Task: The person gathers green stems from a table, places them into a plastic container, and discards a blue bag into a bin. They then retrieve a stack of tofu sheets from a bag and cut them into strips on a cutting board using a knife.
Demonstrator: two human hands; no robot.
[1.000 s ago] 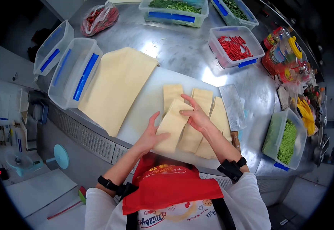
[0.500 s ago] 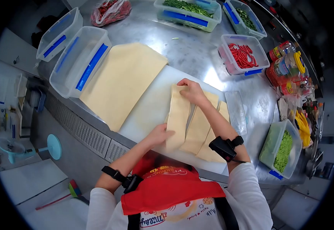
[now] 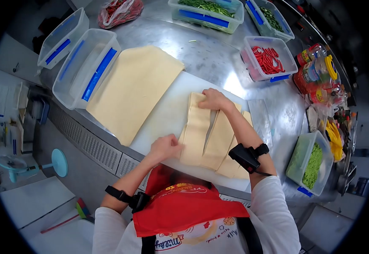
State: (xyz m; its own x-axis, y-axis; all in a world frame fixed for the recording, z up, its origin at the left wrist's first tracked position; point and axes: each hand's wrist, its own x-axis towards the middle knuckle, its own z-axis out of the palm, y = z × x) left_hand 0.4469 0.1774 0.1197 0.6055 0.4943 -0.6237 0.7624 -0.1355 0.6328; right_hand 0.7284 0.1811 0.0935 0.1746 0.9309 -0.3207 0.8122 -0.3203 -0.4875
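Note:
Pale yellow tofu skin strips (image 3: pixel 219 142) lie in layered stacks side by side on a white cutting board (image 3: pixel 157 120). My right hand (image 3: pixel 215 100) grips the top end of the leftmost strip (image 3: pixel 196 134), thumb and fingers closed on it. At that strip's lower left edge is my left hand (image 3: pixel 166 148), its fingers curled and pinching the edge; the fingertips are partly hidden. A large uncut tofu skin sheet (image 3: pixel 135 86) spreads over the board's left part and the steel table. Right of the strips lies a flat, wide metal blade (image 3: pixel 260 120).
Two clear boxes (image 3: pixel 68 91) with blue clips stand at the left. Boxes of cut greens (image 3: pixel 208 9) and red pepper strips (image 3: pixel 268 61) are at the back, beside a bag of red peppers (image 3: pixel 120 12). Bottles (image 3: pixel 316 72) and a chopped-green box (image 3: pixel 313 165) line the right.
My left hand has shifted left and slightly up, drawing the strip's lower left edge outward. My right hand has moved slightly right at the top end.

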